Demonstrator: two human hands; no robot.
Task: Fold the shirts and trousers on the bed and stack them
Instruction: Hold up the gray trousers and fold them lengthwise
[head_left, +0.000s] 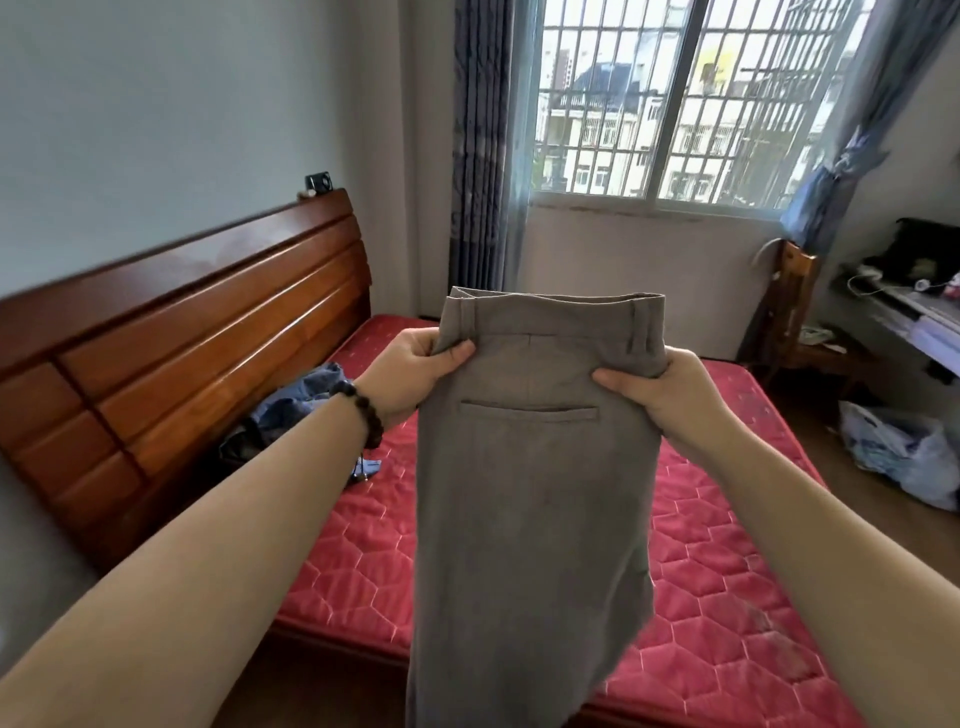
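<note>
The grey trousers (535, 467) hang upright in the air above the near edge of the bed (727, 545), held at the waistband end with the back pocket facing the camera and the legs hanging down out of view at the bottom. The left hand (410, 371) grips the left side of the trousers just below the waistband: the thumb lies across the front of the fabric and the fingers curl behind it, pinching a fold of cloth. The right hand (660, 387) grips the right side at the same height in the same way, thumb on the near face, fingers closed behind. Both grips are closed on the fabric; neither hand touches the other. The waistband stands above both hands with two belt loops visible, one near each side. A dark beaded bracelet (358, 410) sits on the left wrist. On the red quilted mattress, a crumpled heap of blue clothing (296, 402) lies near the headboard edge, against the wooden headboard (182, 332) and well apart from the trousers. Beyond the far edge of the bed stand a barred window (675, 98) and curtains. A plastic bag (904, 457) rests on the floor beside the right edge of the bed.
</note>
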